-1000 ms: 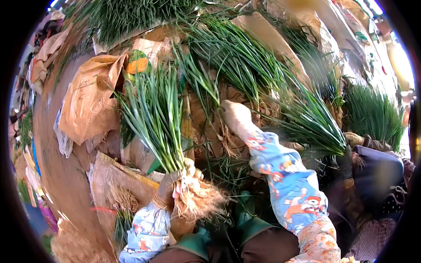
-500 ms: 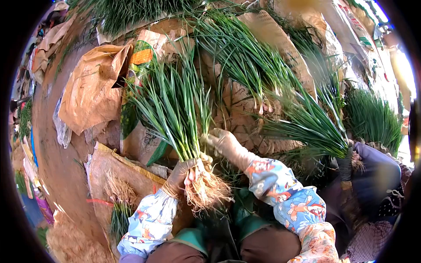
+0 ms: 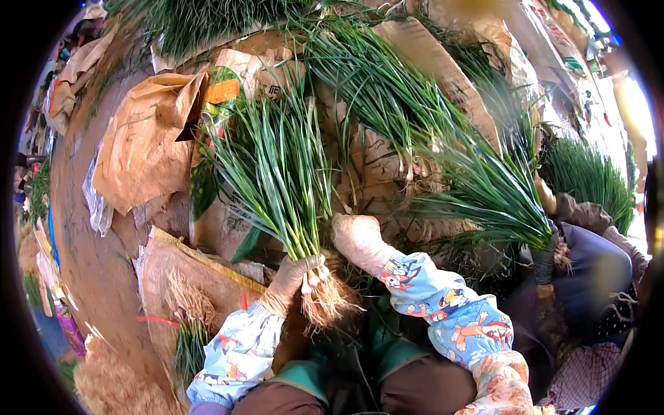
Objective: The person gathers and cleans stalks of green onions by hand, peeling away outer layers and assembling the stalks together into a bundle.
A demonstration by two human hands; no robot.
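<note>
My left hand (image 3: pixel 294 280), in a tan glove, is closed around a bunch of green garlic (image 3: pixel 283 187) just above the bulbs. The long leaves point up and away, and the pinkish bulbs and stringy roots hang below my fist. Just right of the stems is my right hand (image 3: pixel 360 238), also gloved, with its fingers curled. Its fingertips are turned away, so whatever they may hold is hidden. Another bundle (image 3: pixel 394 90) of the same plants lies on brown sacking ahead, bulbs toward me.
To the right, a co-worker's dark-gloved hand (image 3: pixel 545 259) grips another green bunch (image 3: pixel 494 200). A small bunch with roots (image 3: pixel 190 311) lies on a sack (image 3: pixel 162 270) at left. A crumpled brown paper bag (image 3: pixel 145 145) sits further off. More greens (image 3: pixel 200 24) are piled at the back.
My right hand has turned and curled, its fingers now less visible beside the stems. The bunch in my left hand has shifted slightly. A co-worker's second hand has appeared at right.
</note>
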